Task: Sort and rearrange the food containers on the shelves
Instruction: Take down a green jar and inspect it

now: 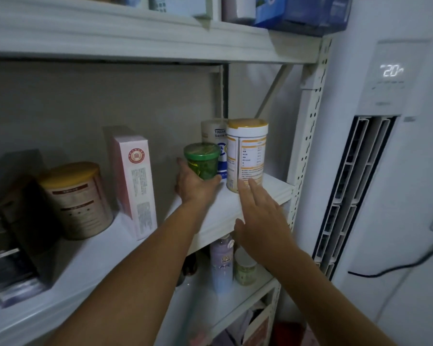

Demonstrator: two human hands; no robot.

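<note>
The left hand (194,187) grips a green jar (202,161) round its base. Its fingers are mostly hidden behind the jar, and what is inside the green plastic is hard to make out. The jar is at the right end of the middle shelf (220,211), just beside a white can (246,156) with a yellow lid. The can half covers a beige can (211,133) behind it.

The right hand (260,221) is spread flat with straight fingers that reach the foot of the white can; whether they touch it I cannot tell.

Further left stand a pink box (135,181) and a brown tin (78,201), then a dark, blurred stack (8,233). On the shelf below, a pale bottle (221,260) and a small jar (245,268) are partly hidden.
</note>
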